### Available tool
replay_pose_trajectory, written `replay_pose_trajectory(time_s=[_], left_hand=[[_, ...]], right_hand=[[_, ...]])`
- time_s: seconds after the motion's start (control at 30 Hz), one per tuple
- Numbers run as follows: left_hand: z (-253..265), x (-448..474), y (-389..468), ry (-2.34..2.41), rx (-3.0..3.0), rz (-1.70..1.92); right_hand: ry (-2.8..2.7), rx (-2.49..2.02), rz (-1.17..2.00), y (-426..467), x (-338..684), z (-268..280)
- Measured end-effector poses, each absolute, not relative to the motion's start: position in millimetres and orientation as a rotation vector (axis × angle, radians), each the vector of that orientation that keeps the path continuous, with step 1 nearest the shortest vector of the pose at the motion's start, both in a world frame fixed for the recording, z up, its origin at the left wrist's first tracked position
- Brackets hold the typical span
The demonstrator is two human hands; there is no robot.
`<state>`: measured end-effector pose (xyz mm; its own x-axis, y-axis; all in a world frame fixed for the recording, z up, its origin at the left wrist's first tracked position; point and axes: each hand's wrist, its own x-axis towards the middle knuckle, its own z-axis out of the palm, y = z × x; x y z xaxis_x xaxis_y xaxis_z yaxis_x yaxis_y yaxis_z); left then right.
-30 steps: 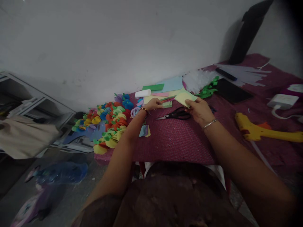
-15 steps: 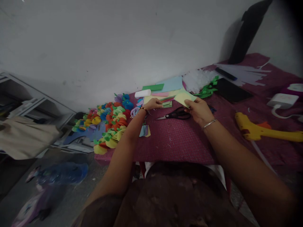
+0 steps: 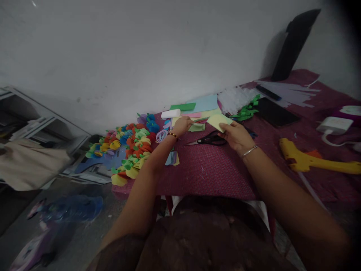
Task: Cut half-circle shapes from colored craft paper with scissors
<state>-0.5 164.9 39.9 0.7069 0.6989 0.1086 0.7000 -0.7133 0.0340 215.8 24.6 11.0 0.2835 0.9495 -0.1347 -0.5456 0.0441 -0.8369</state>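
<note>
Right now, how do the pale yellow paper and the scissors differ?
The pale yellow paper is held in the right hand, while the scissors lie on the dark red cloth. The paper is pale; the scissors have black handles and grey blades. Both are in front of the person.

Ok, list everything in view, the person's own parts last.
Tablecloth: one, maroon, centre
Fruit shapes: many, multicoloured, left
Cards: several, mostly blue and yellow, centre
Held paper: count unclear, pale yellow, centre
Slips: count unclear, pale green, centre
Scissors: one, black-handled, centre
Sheets: several, mixed colours, back
Roll: one, white, back
Leaves: many, green, back right
Strips: several, pale, far right
Flat object: one, black, right
Tall object: one, black, back right
Glue gun: one, yellow, right
Adapter: one, white, far right
Bottle: one, blue, lower left
Cloth: one, beige, far left
Wall: one, grey, behind
Left grip: one, beaded bracelet, at the slips
Right grip: one, silver bangle, on the held paper
</note>
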Motion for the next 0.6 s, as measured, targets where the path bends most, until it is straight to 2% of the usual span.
replay_pose_trajectory(time_s=[0.17, 0.3, 0.43, 0.6], left_hand=[[57.0, 9.4, 117.8, -0.662, -2.683, -0.247], [65.0, 14.4, 84.0, -0.57, -2.646, -0.251], [63.3, 10.5, 65.3, -0.839, -2.771, -0.512], [54.3, -9.8, 51.0, -1.586, -3.232, -1.065]], right_hand=[[-0.506, -0.832, 1.462, 18.0, 216.7, 15.6], [-0.639, -0.805, 1.572, 12.9, 211.6, 20.2], [-0.723, -0.914, 1.471, 11.6, 203.2, 19.9], [-1.16, -1.084, 1.1, 8.3, 196.4, 17.8]])
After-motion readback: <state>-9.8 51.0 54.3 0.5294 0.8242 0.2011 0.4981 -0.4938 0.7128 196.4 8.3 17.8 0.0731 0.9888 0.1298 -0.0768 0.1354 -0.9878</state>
